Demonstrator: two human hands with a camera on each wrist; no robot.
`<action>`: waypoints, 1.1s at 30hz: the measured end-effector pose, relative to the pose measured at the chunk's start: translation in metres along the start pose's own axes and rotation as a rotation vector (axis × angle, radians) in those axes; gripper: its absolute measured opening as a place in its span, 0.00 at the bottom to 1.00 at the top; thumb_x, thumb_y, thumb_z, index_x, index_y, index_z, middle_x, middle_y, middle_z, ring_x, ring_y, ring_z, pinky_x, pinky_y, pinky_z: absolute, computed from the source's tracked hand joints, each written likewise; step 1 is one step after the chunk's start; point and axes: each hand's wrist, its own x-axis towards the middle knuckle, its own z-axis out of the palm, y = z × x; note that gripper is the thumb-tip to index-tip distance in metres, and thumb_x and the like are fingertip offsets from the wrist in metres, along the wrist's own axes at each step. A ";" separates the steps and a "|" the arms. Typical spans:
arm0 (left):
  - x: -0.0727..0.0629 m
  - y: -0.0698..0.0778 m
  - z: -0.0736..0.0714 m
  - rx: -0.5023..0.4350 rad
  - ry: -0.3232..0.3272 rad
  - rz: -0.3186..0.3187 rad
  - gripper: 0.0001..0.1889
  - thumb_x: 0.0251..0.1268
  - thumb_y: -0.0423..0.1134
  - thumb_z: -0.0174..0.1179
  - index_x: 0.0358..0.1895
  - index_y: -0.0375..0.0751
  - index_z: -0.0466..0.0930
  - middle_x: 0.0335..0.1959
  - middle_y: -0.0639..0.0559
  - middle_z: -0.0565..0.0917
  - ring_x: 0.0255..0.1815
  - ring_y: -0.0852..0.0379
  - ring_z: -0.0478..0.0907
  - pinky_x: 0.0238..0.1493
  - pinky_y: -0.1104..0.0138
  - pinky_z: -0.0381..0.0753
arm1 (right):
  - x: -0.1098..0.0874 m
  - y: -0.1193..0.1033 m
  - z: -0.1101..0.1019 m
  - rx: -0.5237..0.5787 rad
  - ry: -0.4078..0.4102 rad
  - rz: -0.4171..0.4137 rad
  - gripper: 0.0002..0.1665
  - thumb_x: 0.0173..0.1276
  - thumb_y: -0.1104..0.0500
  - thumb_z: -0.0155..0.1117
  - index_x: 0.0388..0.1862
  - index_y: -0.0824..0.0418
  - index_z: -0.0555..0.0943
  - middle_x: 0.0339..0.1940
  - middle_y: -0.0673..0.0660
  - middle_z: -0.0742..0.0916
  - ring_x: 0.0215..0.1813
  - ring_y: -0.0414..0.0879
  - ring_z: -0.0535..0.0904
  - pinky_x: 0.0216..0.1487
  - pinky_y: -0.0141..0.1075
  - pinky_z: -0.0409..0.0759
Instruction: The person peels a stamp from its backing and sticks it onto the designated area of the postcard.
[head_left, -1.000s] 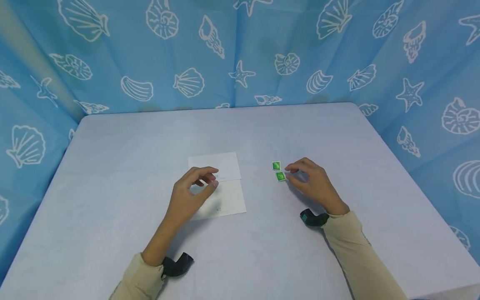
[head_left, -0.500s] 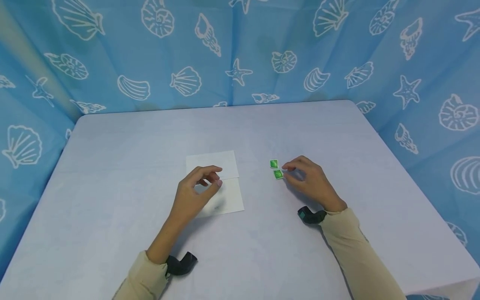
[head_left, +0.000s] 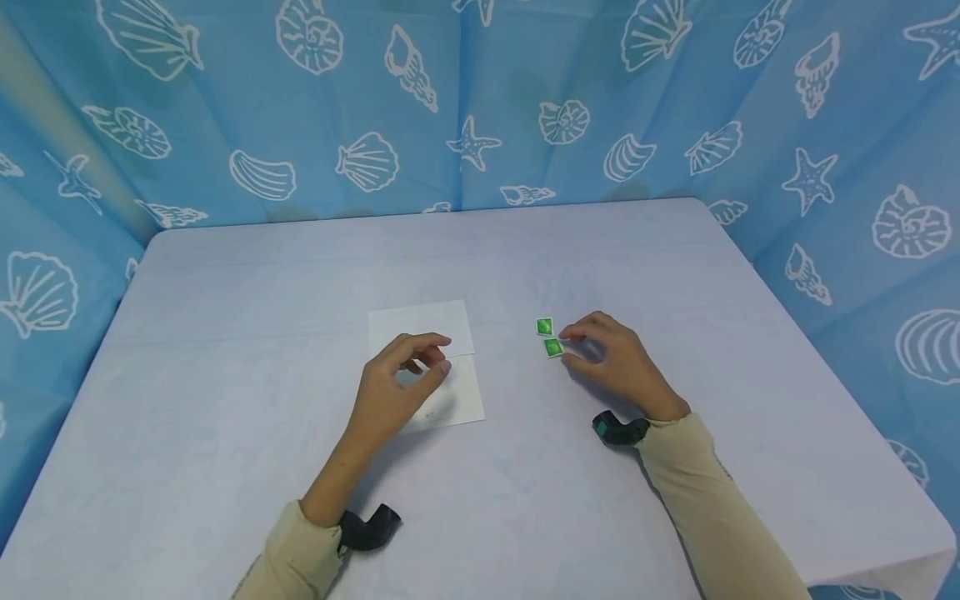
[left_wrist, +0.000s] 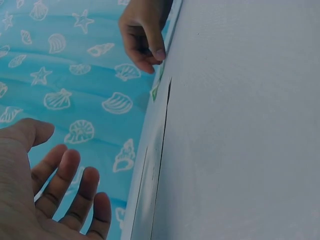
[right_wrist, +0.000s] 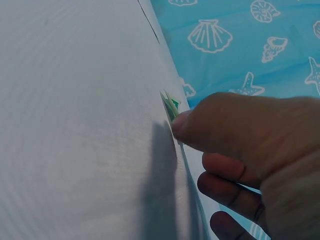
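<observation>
Two white paper rectangles, possibly cards or envelopes, lie flat near the table's middle: a far one [head_left: 420,318] and a near one [head_left: 463,387], with edges meeting or overlapping. Above them hovers my left hand [head_left: 392,387], thumb and fingers bent loosely and apart, holding nothing. To the right are two small green squares with white borders, resembling stamps: a far green square [head_left: 544,327] and a near green square [head_left: 553,347]. My right hand [head_left: 621,367] is just right of them, thumb and index finger apart. Whether its thumb touches the near square, I cannot tell.
A white cloth covers the table [head_left: 225,333]. Blue curtains [head_left: 315,108] with white shell prints hang behind it and along both sides. A black wrist camera [head_left: 371,527] sits on the left wrist and another black camera [head_left: 619,427] on the right.
My left hand has drifted slightly right over the papers. The right hand has edged a little closer to the green squares. Papers and squares lie as before; the head view has shifted slightly.
</observation>
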 end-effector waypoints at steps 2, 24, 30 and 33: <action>0.000 0.000 0.000 0.003 0.002 -0.003 0.14 0.64 0.25 0.65 0.52 0.33 0.83 0.39 0.44 0.82 0.42 0.49 0.79 0.45 0.45 0.79 | 0.000 0.000 0.000 -0.004 -0.004 -0.003 0.19 0.58 0.67 0.76 0.49 0.61 0.85 0.44 0.53 0.82 0.48 0.48 0.79 0.52 0.47 0.78; -0.002 -0.004 0.000 0.014 -0.004 -0.004 0.12 0.65 0.26 0.64 0.51 0.34 0.84 0.38 0.45 0.82 0.42 0.51 0.80 0.43 0.49 0.80 | 0.001 0.004 0.008 -0.044 0.021 -0.052 0.16 0.63 0.64 0.74 0.50 0.61 0.85 0.43 0.51 0.81 0.46 0.45 0.79 0.47 0.43 0.80; -0.003 -0.002 -0.001 0.011 -0.007 0.007 0.12 0.64 0.26 0.64 0.50 0.33 0.84 0.38 0.45 0.82 0.41 0.52 0.80 0.42 0.49 0.80 | 0.002 0.003 0.009 -0.066 -0.025 -0.023 0.22 0.63 0.63 0.74 0.56 0.62 0.83 0.46 0.55 0.79 0.49 0.49 0.77 0.50 0.47 0.78; -0.003 -0.001 -0.001 0.015 -0.011 0.008 0.12 0.64 0.25 0.64 0.50 0.33 0.84 0.38 0.45 0.82 0.41 0.52 0.79 0.42 0.49 0.80 | 0.003 0.003 0.010 -0.071 -0.036 -0.016 0.23 0.63 0.63 0.74 0.58 0.62 0.83 0.46 0.56 0.78 0.49 0.49 0.75 0.49 0.47 0.77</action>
